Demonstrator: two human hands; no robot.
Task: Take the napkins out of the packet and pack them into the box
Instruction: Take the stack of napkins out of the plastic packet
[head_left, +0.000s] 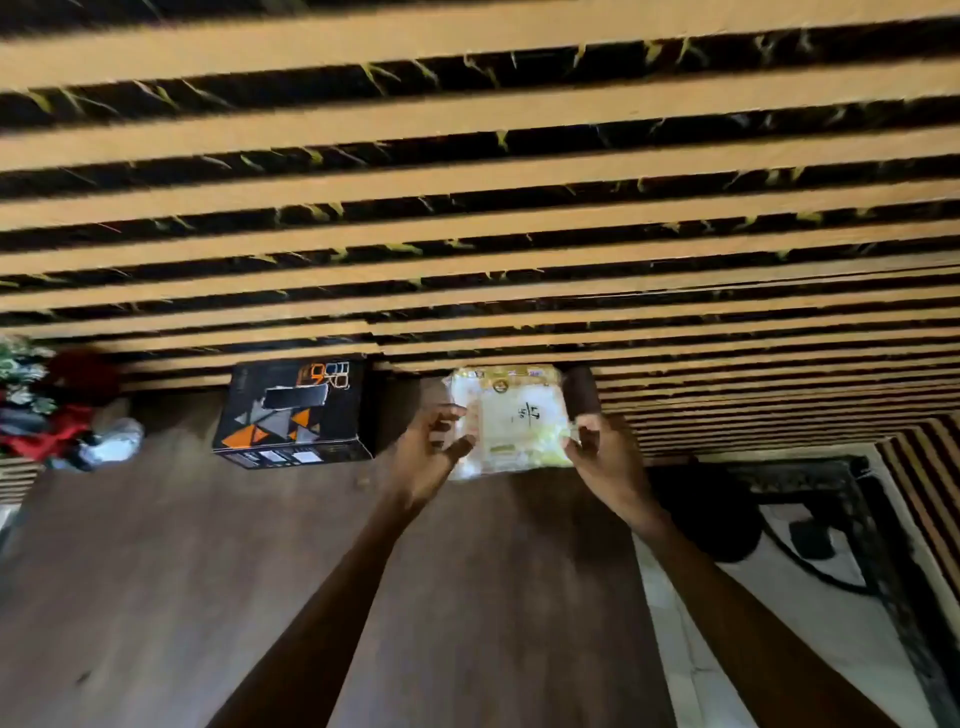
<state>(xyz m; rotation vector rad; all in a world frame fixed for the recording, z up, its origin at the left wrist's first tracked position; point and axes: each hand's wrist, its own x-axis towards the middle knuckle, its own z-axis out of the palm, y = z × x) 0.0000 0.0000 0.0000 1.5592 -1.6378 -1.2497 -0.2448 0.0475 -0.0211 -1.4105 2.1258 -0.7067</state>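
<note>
A clear plastic packet of white napkins (511, 418) with yellow print is held up near the back of the wooden table (182, 571). My left hand (431, 454) grips its left edge, fingers curled on the front. My right hand (605, 452) pinches its lower right corner. A black box (293, 410) with orange and grey triangles stands closed on the table, left of the packet and apart from both hands.
A slatted wood and black wall (467, 182) rises right behind the table. Red and white clutter (67, 421) sits at the far left. Past the table's right edge lie a pale floor (779, 649) and dark objects (810, 519).
</note>
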